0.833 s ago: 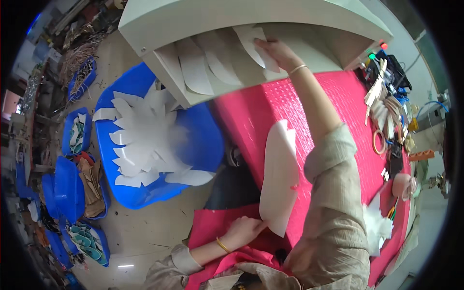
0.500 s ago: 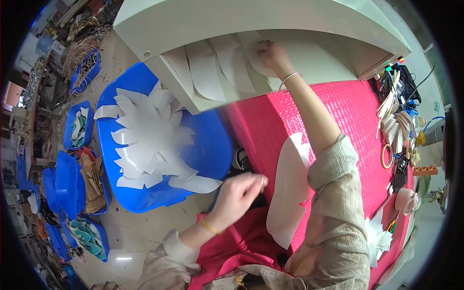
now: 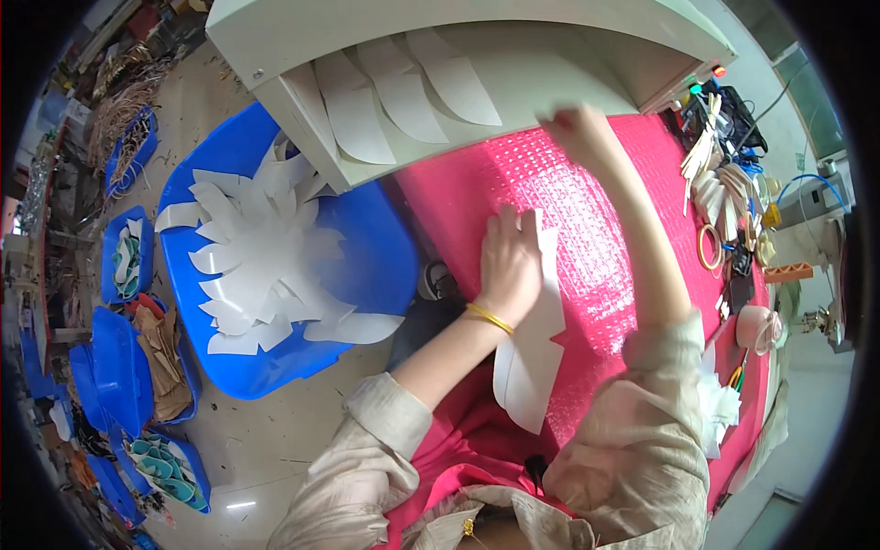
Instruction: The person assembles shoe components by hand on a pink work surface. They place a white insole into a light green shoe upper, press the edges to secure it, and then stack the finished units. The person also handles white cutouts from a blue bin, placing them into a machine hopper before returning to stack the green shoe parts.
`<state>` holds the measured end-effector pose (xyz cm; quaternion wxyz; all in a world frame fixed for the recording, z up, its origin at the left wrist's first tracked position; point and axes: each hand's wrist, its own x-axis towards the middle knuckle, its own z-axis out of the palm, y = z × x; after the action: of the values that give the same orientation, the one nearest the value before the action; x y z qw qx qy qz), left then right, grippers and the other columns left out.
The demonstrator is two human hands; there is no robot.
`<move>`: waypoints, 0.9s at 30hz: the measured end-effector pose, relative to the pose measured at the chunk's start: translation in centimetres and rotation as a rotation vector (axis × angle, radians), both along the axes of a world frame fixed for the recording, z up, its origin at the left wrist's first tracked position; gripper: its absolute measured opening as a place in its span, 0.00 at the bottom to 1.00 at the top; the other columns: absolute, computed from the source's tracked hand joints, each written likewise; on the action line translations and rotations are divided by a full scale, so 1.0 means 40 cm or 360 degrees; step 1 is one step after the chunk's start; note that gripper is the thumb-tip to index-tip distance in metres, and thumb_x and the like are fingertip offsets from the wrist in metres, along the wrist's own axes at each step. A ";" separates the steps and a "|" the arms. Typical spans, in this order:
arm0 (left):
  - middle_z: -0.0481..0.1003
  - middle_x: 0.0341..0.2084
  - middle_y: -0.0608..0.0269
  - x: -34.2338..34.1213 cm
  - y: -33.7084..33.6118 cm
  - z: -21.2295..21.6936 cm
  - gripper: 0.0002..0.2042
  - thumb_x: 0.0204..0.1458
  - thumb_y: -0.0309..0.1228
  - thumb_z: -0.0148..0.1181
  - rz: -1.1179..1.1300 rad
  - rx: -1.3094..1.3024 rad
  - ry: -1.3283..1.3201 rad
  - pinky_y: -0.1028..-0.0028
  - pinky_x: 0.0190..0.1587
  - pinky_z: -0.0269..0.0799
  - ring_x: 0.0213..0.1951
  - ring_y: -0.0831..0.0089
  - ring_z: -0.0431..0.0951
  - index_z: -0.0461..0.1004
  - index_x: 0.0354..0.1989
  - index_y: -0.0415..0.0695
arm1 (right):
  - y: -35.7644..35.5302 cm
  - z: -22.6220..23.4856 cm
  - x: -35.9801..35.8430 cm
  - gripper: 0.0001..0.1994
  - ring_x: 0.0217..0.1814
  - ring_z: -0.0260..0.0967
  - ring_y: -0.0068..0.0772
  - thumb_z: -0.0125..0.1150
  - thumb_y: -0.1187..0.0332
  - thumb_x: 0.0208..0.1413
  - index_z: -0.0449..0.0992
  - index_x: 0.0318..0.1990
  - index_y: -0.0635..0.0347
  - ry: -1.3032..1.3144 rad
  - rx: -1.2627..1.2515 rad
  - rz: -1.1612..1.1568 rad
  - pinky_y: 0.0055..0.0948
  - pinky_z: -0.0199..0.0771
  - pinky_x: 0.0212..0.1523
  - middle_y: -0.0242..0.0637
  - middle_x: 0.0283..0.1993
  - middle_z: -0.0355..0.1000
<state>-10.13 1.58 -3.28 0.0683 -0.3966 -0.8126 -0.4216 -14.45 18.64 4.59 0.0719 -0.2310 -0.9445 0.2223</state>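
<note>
A long white cut sheet (image 3: 527,371), one edge notched, lies on the pink table cover at my front. My left hand (image 3: 511,266) rests over its upper part, fingers stretched out along it. Higher up, at the front edge of the white box-shaped cabinet (image 3: 513,18), hangs my right hand (image 3: 579,133); motion smears its fingers. Inside the cabinet three curved white pieces lie side by side: a left piece (image 3: 353,115), a middle piece (image 3: 399,96) and a right piece (image 3: 458,82).
A blue tub (image 3: 376,247) at the left holds a heap of white cut pieces (image 3: 266,247). Smaller blue bins (image 3: 124,367) stand on the floor beyond it. Along the table's right side lie a tape ring (image 3: 709,247), a white roll (image 3: 757,328), scissors (image 3: 736,376) and wooden strips.
My right hand has drawn back from inside the cabinet, leaving the third piece there. My left hand has moved up and right onto the notched sheet. The whole view has shifted slightly.
</note>
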 end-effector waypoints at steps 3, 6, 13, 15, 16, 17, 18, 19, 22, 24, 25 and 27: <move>0.65 0.38 0.42 -0.018 0.002 0.021 0.23 0.43 0.23 0.52 -0.0031 -0.0133 -0.0344 0.58 0.44 0.64 0.42 0.48 0.67 0.58 0.52 0.38 | -0.062 -0.009 0.248 0.21 0.25 0.71 0.45 0.55 0.52 0.48 0.74 0.21 0.66 -0.0793 -0.0087 -0.0227 0.38 0.70 0.32 0.50 0.18 0.69; 0.66 0.38 0.41 -0.023 0.033 0.066 0.27 0.44 0.26 0.54 -0.0060 -0.0328 -0.0581 0.58 0.44 0.66 0.42 0.49 0.69 0.55 0.55 0.37 | -0.141 -0.091 0.358 0.21 0.37 0.69 0.53 0.59 0.56 0.44 0.66 0.33 0.68 -0.0407 0.0073 -0.0208 0.40 0.68 0.37 0.55 0.31 0.70; 0.68 0.39 0.43 -0.071 0.043 -0.014 0.33 0.39 0.31 0.61 -0.0306 -0.0108 -0.1376 0.72 0.31 0.71 0.28 0.67 0.75 0.56 0.52 0.28 | -0.242 -0.141 0.355 0.24 0.35 0.68 0.52 0.63 0.66 0.39 0.61 0.41 0.70 0.0098 -0.0087 -0.0236 0.40 0.68 0.36 0.53 0.37 0.66; 0.66 0.41 0.37 -0.062 0.042 -0.006 0.30 0.40 0.32 0.59 -0.0203 -0.0352 -0.1102 0.69 0.39 0.70 0.36 0.61 0.74 0.58 0.51 0.27 | -0.257 -0.137 0.359 0.26 0.35 0.68 0.54 0.64 0.67 0.38 0.59 0.42 0.71 0.0152 -0.0018 -0.0307 0.41 0.69 0.35 0.55 0.39 0.64; 0.66 0.42 0.35 -0.045 0.043 -0.003 0.29 0.40 0.32 0.58 -0.0139 -0.0408 -0.0935 0.69 0.41 0.69 0.39 0.59 0.73 0.59 0.50 0.27 | -0.270 -0.127 0.355 0.26 0.35 0.68 0.55 0.64 0.67 0.37 0.59 0.42 0.71 0.0064 0.0022 -0.0396 0.42 0.69 0.35 0.56 0.39 0.64; 0.65 0.42 0.34 -0.019 0.043 0.006 0.29 0.41 0.33 0.57 -0.0095 -0.0471 -0.0776 0.68 0.43 0.69 0.41 0.58 0.72 0.59 0.50 0.28 | -0.284 -0.118 0.360 0.27 0.36 0.68 0.56 0.64 0.67 0.37 0.59 0.42 0.72 -0.0036 0.0062 -0.0506 0.42 0.70 0.35 0.57 0.39 0.64; 0.64 0.45 0.33 0.002 0.040 0.040 0.28 0.41 0.33 0.55 -0.0109 -0.0435 -0.0850 0.68 0.48 0.65 0.46 0.54 0.69 0.60 0.50 0.29 | -0.287 -0.127 0.358 0.27 0.36 0.67 0.56 0.64 0.67 0.36 0.59 0.42 0.72 -0.0054 0.0083 -0.0513 0.42 0.70 0.35 0.58 0.39 0.63; 0.65 0.44 0.35 0.002 0.053 0.030 0.28 0.41 0.33 0.55 -0.0095 -0.0386 -0.0938 0.68 0.47 0.66 0.46 0.54 0.69 0.59 0.51 0.29 | -0.281 -0.143 0.348 0.27 0.37 0.67 0.57 0.65 0.67 0.35 0.59 0.42 0.72 -0.0072 0.0103 -0.0520 0.43 0.70 0.36 0.59 0.39 0.63; 0.66 0.43 0.44 -0.026 0.064 0.023 0.31 0.41 0.32 0.55 -0.0094 -0.0218 -0.1360 0.71 0.40 0.67 0.40 0.61 0.69 0.55 0.55 0.32 | -0.280 -0.139 0.339 0.27 0.37 0.67 0.59 0.64 0.68 0.34 0.59 0.42 0.73 -0.0085 -0.0032 -0.0561 0.42 0.71 0.37 0.61 0.40 0.63; 0.67 0.39 0.55 -0.033 0.042 0.067 0.33 0.42 0.31 0.56 -0.0124 -0.0074 -0.1887 0.76 0.30 0.66 0.31 0.74 0.69 0.51 0.58 0.35 | -0.252 -0.140 0.344 0.25 0.38 0.68 0.56 0.62 0.70 0.34 0.60 0.40 0.73 -0.0088 -0.0181 -0.0594 0.40 0.71 0.37 0.60 0.38 0.65; 0.68 0.37 0.58 -0.021 0.029 0.103 0.33 0.42 0.31 0.56 -0.0159 0.0046 -0.2168 0.77 0.28 0.65 0.28 0.77 0.67 0.52 0.58 0.36 | -0.244 -0.140 0.353 0.25 0.38 0.69 0.55 0.62 0.70 0.34 0.60 0.40 0.73 -0.0060 -0.0257 -0.0625 0.40 0.70 0.37 0.59 0.38 0.66; 0.68 0.34 0.60 -0.038 0.027 0.101 0.29 0.43 0.31 0.57 -0.0247 -0.0092 -0.2061 0.76 0.29 0.65 0.29 0.76 0.68 0.57 0.54 0.37 | -0.244 -0.125 0.359 0.24 0.39 0.69 0.53 0.61 0.71 0.34 0.60 0.40 0.73 -0.0005 -0.0407 -0.0660 0.40 0.70 0.37 0.58 0.36 0.68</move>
<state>-11.66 2.65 0.76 -0.4764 -0.1216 -0.6693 -0.5569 -0.09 8.89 -0.41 0.0846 -0.4276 -0.8411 0.3201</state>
